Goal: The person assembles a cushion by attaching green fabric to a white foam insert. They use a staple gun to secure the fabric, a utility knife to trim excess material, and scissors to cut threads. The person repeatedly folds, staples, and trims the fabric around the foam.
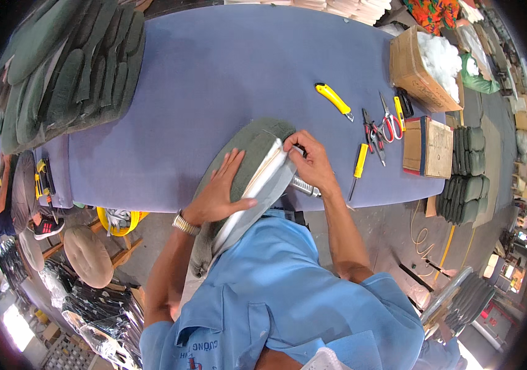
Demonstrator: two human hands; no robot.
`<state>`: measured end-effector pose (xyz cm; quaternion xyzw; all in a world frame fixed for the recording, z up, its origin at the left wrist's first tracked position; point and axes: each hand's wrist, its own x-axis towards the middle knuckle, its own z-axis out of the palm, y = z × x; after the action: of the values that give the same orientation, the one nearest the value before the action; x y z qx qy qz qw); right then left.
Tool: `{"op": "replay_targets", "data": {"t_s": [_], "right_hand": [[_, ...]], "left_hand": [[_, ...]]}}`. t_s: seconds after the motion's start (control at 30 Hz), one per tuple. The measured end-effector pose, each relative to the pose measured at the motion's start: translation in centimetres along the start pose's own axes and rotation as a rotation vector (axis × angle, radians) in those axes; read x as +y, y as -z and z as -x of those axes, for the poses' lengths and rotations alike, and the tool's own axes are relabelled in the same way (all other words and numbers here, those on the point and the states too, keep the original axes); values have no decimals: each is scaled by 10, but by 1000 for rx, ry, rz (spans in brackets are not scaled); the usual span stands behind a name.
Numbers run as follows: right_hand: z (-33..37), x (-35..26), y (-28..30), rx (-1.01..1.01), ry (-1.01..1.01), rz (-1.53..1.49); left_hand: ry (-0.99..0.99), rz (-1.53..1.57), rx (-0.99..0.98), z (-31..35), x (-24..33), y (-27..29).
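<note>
A dark green upholstered cushion (pixel 238 151) leans between the table edge and my body. Its long open side shows white padding, a thin tan strip and a grey fabric flap (pixel 275 188). My left hand (pixel 220 188) lies flat on the green cover with its fingers stretched out. At the far end of the opening, my right hand (pixel 309 160) pinches the edge of the cushion cover between thumb and fingers. Just below the right hand, a ribbed metal tool (pixel 303 187) shows in part at the table edge; its kind is hidden.
On the blue table (pixel 232 68) lie a yellow utility knife (pixel 334 100), pliers (pixel 372 134), scissors (pixel 391 123) and a yellow-handled screwdriver (pixel 359 163). A carton (pixel 414 71) of white stuffing and a smaller box (pixel 427 148) stand right. Green cushions (pixel 78 68) are piled left.
</note>
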<state>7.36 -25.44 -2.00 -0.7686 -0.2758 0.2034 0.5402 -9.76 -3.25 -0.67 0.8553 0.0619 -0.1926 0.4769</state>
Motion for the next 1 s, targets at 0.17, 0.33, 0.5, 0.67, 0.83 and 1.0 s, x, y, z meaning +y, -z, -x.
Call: {"op": "replay_targets", "data": {"t_s": [0.17,0.33,0.5,0.67,0.83,1.0], "right_hand": [[-8,-5,9,-100,-45,-83],[-10,-15,-4,-29,-106,118],[-10,-20,-9,5,-206,216],[-5,-24,-3,-34,-303,215],[-1,-38,2,-93,-346,262],[5,-37,-3,9,-375,153]], "left_hand": [[-38,-19,-38,-35,24,5],[-4,-41,-80,-47,46,10],[-24,-100,-73,-55,47,7],[-49,-127,-23,-57,47,3],[-42,-148,-26,-61,46,-3],[-49,-125,-36,-63,46,1]]}}
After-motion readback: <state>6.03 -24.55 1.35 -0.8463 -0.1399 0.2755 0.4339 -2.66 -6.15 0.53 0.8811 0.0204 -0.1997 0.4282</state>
